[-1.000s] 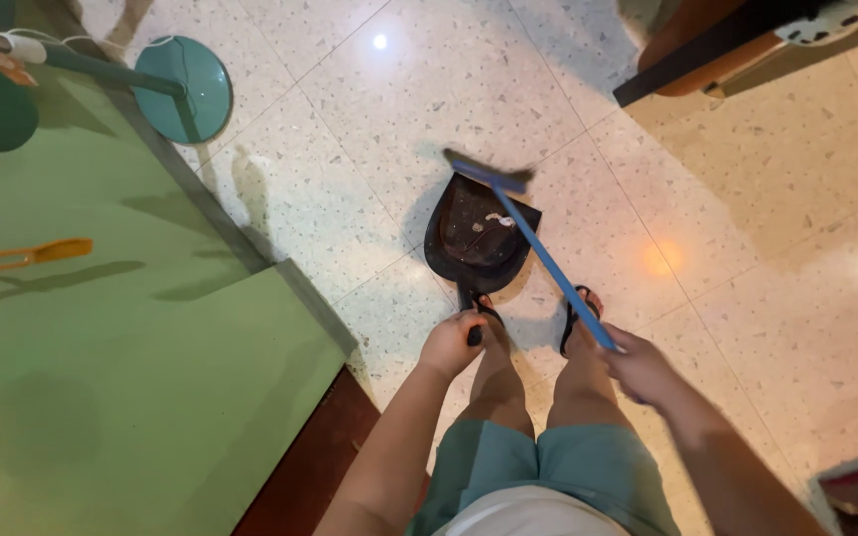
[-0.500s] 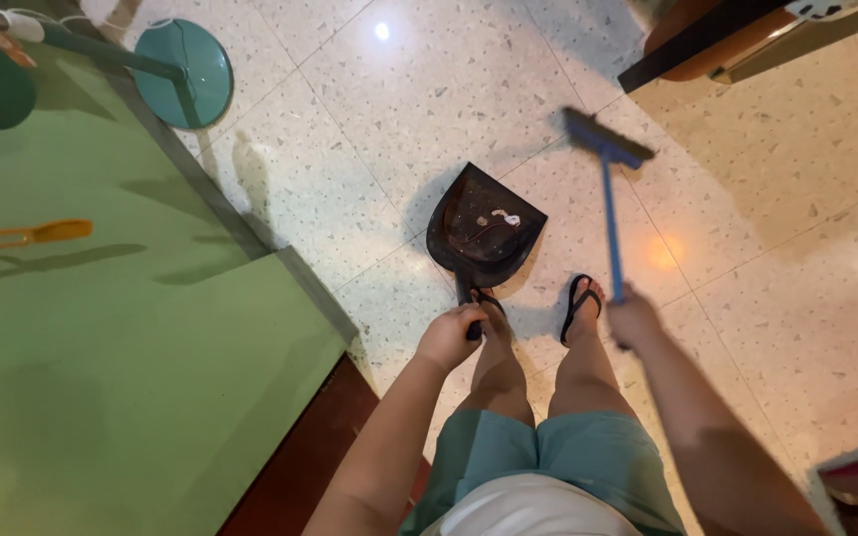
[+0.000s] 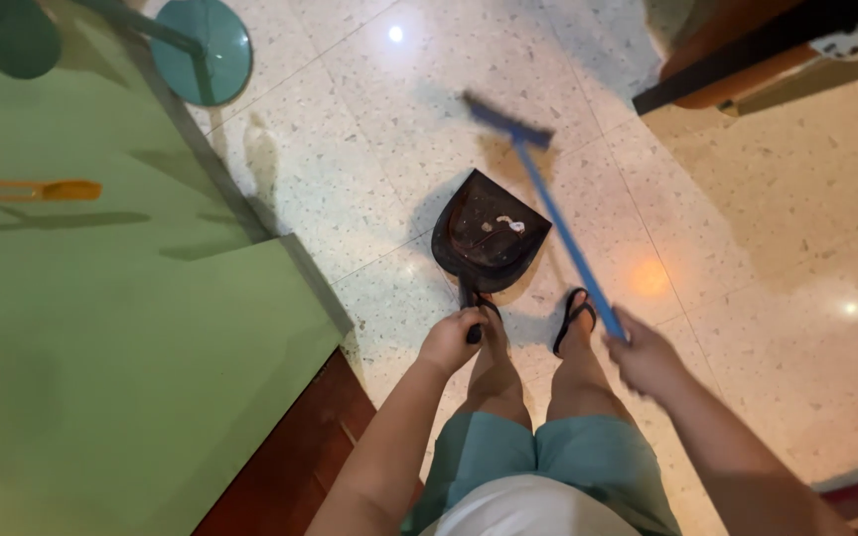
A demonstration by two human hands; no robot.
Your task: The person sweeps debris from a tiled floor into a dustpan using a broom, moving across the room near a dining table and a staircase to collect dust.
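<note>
Open floor ahead & right; left blocked.
Green table point(image 3: 101, 347) edge hems left hand point(image 3: 452, 340); dustpan point(image 3: 489, 233) sits w/ broom point(image 3: 548, 203) just beside; brown furniture point(image 3: 737, 50) far right.

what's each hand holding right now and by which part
The left hand grips the dark dustpan by its handle end. The right hand holds the blue broom near the top of its stick.
</note>
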